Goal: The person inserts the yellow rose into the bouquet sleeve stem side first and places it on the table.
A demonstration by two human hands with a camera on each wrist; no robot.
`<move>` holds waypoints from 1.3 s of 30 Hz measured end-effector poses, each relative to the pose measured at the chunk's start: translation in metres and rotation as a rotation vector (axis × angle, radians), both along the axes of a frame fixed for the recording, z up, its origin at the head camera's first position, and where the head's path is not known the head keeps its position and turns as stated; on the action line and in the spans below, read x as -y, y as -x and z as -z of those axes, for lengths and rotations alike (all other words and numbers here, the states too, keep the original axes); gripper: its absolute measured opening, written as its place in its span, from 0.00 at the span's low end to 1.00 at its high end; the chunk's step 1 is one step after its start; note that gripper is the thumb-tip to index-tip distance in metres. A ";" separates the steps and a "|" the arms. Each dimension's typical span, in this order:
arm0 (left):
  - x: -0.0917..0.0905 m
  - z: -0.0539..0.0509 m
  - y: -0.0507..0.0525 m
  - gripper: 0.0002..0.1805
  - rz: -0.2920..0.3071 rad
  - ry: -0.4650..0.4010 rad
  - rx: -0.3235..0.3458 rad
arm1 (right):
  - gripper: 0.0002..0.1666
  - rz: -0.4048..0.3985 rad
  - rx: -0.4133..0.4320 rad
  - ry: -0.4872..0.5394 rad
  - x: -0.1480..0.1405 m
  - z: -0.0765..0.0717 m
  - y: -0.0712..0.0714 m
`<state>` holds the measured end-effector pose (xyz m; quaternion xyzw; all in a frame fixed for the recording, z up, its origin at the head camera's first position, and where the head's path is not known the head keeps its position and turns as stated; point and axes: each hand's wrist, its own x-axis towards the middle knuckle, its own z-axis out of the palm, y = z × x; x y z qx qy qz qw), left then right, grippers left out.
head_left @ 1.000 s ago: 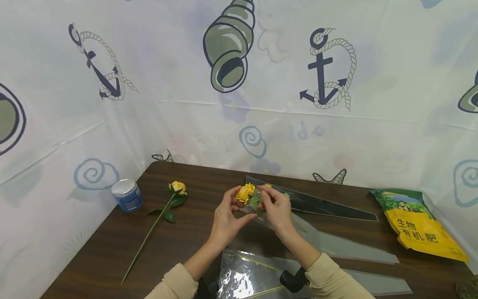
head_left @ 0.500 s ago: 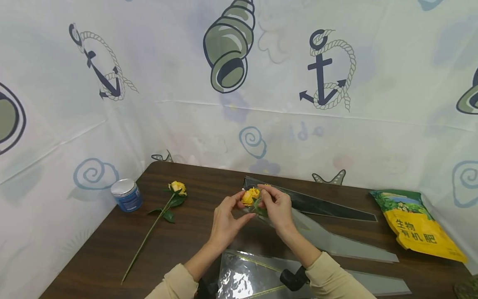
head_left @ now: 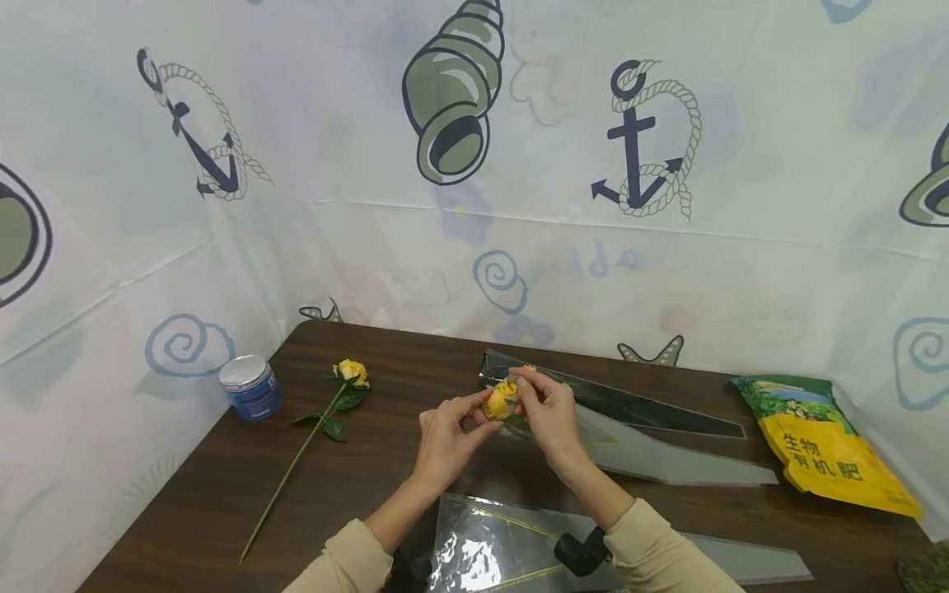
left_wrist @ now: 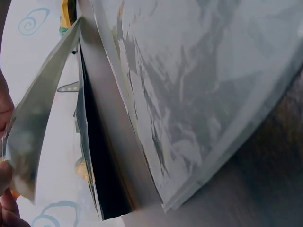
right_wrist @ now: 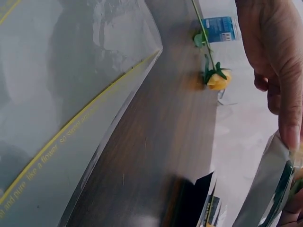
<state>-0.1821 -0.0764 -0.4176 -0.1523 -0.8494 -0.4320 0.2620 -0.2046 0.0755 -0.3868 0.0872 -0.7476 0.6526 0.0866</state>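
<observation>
In the head view a yellow rose (head_left: pixel 500 400) sits at the mouth of a long tapered clear sleeve (head_left: pixel 652 459). My left hand (head_left: pixel 445 436) pinches the rose and sleeve edge from the left. My right hand (head_left: pixel 550 412) pinches the sleeve's opening on the right, fingertips close beside the bloom. Most of this rose's stem is hidden. The right wrist view shows my right hand (right_wrist: pixel 279 71) with a finger on the sleeve's rim (right_wrist: pixel 267 184). In the left wrist view, fingers (left_wrist: pixel 5 177) hold the sleeve (left_wrist: pixel 33 127) at the left edge.
Another yellow rose (head_left: pixel 351 373) lies at left, near a blue jar (head_left: pixel 252 387). A dark sleeve (head_left: pixel 652 410) lies behind my hands, with part of a yellow bloom at its left end. Flat clear sleeves (head_left: pixel 511 543) lie in front. A yellow-green bag (head_left: pixel 830 449) lies at right.
The rose between my hands has shifted slightly right and lower, and its leaves are now mostly out of sight. My left fingers have come closer to the bloom. The held sleeve's tip has lifted slightly.
</observation>
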 end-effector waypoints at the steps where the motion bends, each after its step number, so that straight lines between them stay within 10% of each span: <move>1: 0.000 0.001 0.001 0.22 0.006 0.010 -0.007 | 0.15 -0.002 0.001 0.001 0.000 0.000 0.000; 18: -0.004 0.006 0.005 0.20 0.017 -0.004 0.002 | 0.17 -0.032 -0.037 -0.077 -0.014 0.007 0.005; 29: 0.002 0.008 0.009 0.18 0.034 -0.024 0.036 | 0.36 -0.190 -0.378 -0.727 -0.086 0.039 0.000; 34: 0.004 0.011 0.009 0.17 0.063 -0.021 0.070 | 0.40 -0.277 -0.406 -0.853 -0.096 0.048 0.003; 39: 0.009 0.016 0.012 0.14 0.144 0.030 0.195 | 0.40 -0.201 -0.498 -0.913 -0.095 0.054 0.003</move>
